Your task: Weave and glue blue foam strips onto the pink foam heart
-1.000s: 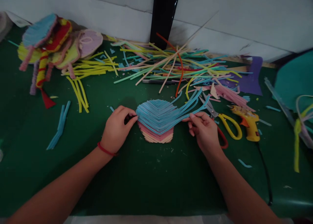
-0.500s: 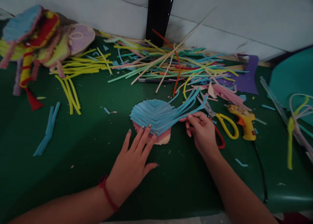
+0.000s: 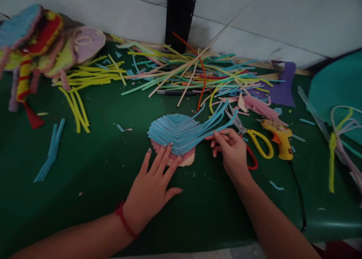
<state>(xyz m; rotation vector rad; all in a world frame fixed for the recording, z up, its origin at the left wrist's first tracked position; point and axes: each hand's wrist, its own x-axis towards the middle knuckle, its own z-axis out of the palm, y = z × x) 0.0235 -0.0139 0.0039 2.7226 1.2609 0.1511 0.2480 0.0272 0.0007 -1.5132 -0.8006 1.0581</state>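
Observation:
A round piece [image 3: 175, 129] covered with blue strips in a V pattern lies on the green table, its lower edge pink and cream. My left hand [image 3: 154, 180] rests palm down with fingers spread, the fingertips on the lower part of the piece. Long blue strip ends [image 3: 216, 117] fan out from its right side. My right hand [image 3: 232, 149] pinches the lowest blue strip between thumb and forefinger, right of the piece.
Scissors [image 3: 258, 142] with yellow and red handles and a yellow glue gun [image 3: 283, 140] lie at the right. Behind is a pile of coloured strips [image 3: 195, 72]. Finished fan-like pieces [image 3: 51, 36] sit at the back left. A teal chair [image 3: 336, 89] stands at the right edge.
The whole view has shifted slightly, so things appear a little further left. Both hands keep almost the same pose on the piece and the strip.

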